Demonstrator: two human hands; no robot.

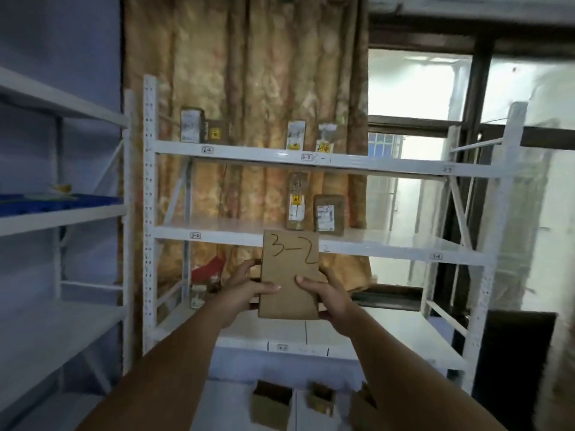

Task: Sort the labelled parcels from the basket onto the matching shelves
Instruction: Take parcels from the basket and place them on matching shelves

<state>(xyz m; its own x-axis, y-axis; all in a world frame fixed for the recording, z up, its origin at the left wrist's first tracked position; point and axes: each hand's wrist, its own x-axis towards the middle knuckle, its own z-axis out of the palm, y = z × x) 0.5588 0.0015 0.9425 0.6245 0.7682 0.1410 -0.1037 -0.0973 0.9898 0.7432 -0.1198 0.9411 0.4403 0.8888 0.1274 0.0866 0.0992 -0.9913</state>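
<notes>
I am holding a brown parcel [289, 275] upright in front of me with both hands. My left hand [241, 290] is gripping its left edge, thumb lying across the front, fingers wrapped behind. My right hand [326, 292] is clasping the right edge the same way, thumb on the face. "3-2" is showing handwritten across the parcel's upper part.

Below my forearms, small cardboard boxes [270, 402] are sitting on the floor, blurred.

Beyond the parcel, a white shelf rack [149, 188] is standing against a patterned curtain [249, 73]. Two labelled packages [314, 213] are standing upright on the middle shelf, just above the parcel's top edge. Four more [193, 126] are standing on the shelf above. Small tags are showing on the shelf edges, too blurred to read surely.
</notes>
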